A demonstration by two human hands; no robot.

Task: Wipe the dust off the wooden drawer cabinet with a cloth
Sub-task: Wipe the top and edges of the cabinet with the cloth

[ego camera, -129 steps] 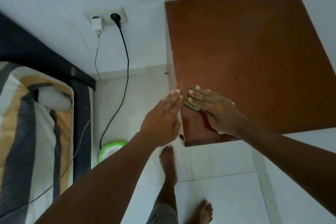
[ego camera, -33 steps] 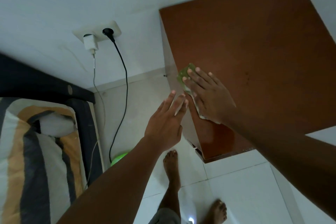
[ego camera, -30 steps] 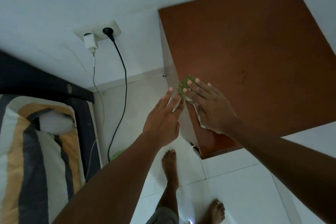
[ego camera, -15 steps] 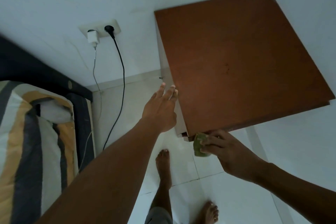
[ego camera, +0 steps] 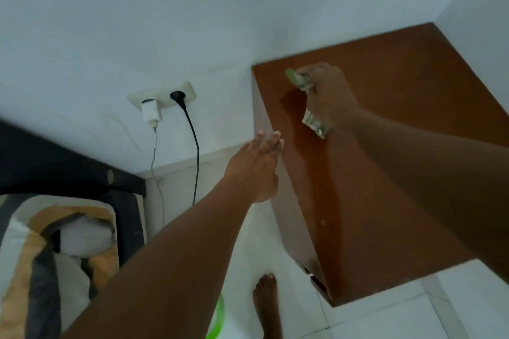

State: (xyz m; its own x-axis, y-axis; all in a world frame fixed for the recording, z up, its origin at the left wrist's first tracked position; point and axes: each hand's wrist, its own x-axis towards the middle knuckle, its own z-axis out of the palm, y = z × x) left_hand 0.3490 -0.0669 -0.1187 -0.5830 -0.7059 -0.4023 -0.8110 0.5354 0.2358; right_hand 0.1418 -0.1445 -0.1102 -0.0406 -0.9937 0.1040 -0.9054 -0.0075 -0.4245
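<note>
The wooden drawer cabinet stands in the room's corner, its reddish-brown top filling the right of the view. My right hand grips a green cloth over the top's far left corner; a loose end of the cloth hangs out below my palm. My left hand has straight fingers, and its fingertips touch the top's left edge. A glossy streak runs along the top beside that edge.
A wall socket holds a white charger and a black plug, with cables hanging to the floor. A bed with a striped pillow is at the left. My bare foot and a green object are on the tiled floor.
My right hand carried the cloth from below the cabinet's near front corner up to the far left corner of the top. My left hand stayed at the left edge. The view shifted.
</note>
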